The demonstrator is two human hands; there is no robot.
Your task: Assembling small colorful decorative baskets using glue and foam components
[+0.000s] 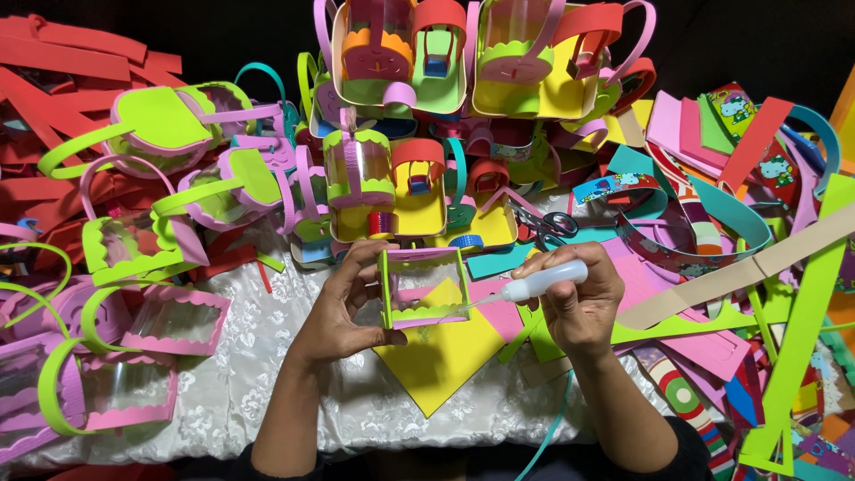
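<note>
Foam-framed box (422, 287) pinched in left hand (343, 307) above yellow sheet (443, 352), right hand (577, 298) clamped on glue bottle (543, 282), bottle axis near-horizontal, nozzle pointing left, tip at box's lower right edge (contact unclear).

- Left hand (343, 307): fingertips hidden behind the clear box (422, 287) it grips; contact points not visible.
- Glue bottle (543, 282): rear part covered by the right hand (579, 303); nozzle tip too thin to tell whether it touches the box.
- Scissors (545, 224): blades partly buried under foam pieces.
- Tabletop (267, 374): mostly covered; edges out of frame.
- Foam strips (71, 62), far left: cut off by the frame edge.
- Both forearms: cut off at the bottom edge.
</note>
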